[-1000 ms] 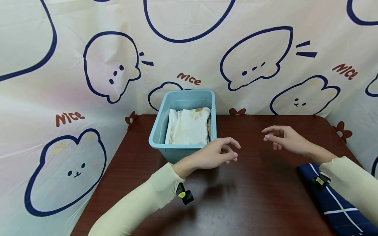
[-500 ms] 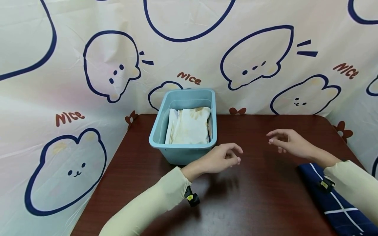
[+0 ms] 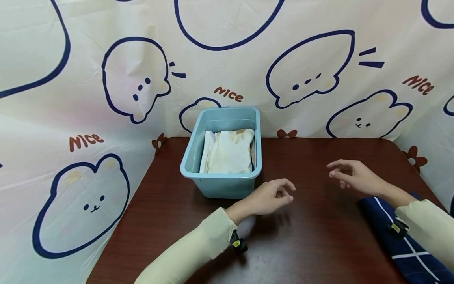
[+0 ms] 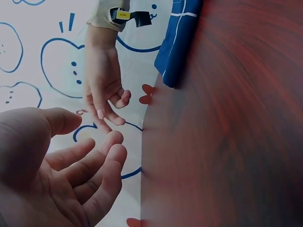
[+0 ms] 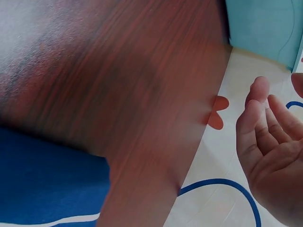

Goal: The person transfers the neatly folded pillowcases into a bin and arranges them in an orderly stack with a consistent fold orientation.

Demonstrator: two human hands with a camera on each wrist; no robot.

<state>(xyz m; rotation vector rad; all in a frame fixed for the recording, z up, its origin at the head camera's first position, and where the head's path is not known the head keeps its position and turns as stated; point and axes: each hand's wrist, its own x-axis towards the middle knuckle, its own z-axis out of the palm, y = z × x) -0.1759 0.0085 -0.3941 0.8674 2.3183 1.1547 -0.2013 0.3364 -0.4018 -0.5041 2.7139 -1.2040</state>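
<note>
Above the table, just in front of the light blue plastic bin (image 3: 223, 185), my left hand (image 3: 266, 198) hovers with relaxed, slightly bent fingers and holds nothing. Folded white cloth (image 3: 232, 152) with tan stains lies inside the bin. Over on the right, my right hand (image 3: 360, 177) also hangs in the air, its fingers loosely bent and nothing in them. Under the right forearm lies a folded navy cloth (image 3: 413, 256) with white lines, partly covered by the sleeve. The left wrist view shows the left palm (image 4: 57, 179) and the right hand beyond it, apart from each other.
The dark red-brown table (image 3: 301, 244) runs back to a white curtain (image 3: 227, 71) printed with blue cartoon outlines. The bin stands near the table's back edge, left of the middle. In the right wrist view the bin's wall (image 5: 265, 28) shows at the top right.
Both hands have drawn back toward the table's front and shifted a little to the right. The bin, the white cloth and the navy cloth stay where they were.
</note>
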